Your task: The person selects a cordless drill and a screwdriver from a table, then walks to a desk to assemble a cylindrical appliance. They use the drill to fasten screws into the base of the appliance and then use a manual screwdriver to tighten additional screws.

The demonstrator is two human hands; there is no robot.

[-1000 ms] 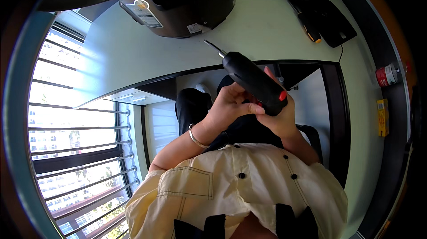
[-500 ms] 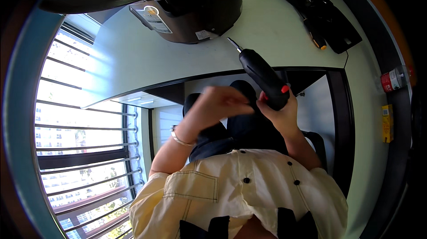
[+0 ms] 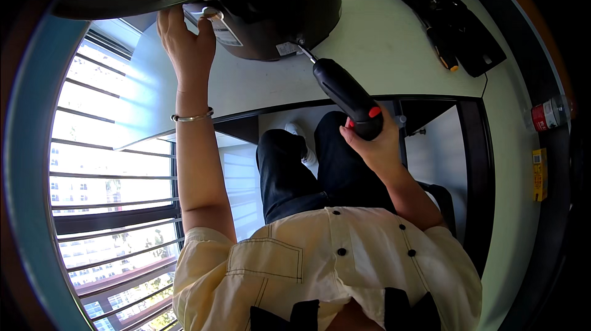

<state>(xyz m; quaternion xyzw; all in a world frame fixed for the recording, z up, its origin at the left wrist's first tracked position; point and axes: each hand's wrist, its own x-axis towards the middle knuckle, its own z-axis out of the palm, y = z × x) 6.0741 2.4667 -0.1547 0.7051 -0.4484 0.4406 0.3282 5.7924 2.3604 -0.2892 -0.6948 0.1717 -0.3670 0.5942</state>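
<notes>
Holding, head view: the right hand (image 3: 377, 146) gripped the black power screwdriver (image 3: 345, 94) near its rear end.
Bit (image 3: 306, 53): it pointed at the lower edge of the dark appliance (image 3: 292, 4) on the pale table (image 3: 375, 41); contact was unclear.
Left hand (image 3: 189, 44): raised to the labelled side; I couldn't tell clasp from touch.
Good handling: squaring the bit and bracing the body seemed wise.

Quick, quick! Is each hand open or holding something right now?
Left hand: at the dark appliance; can't tell whether it's gripping.
Right hand: closed around the black power screwdriver.
</notes>
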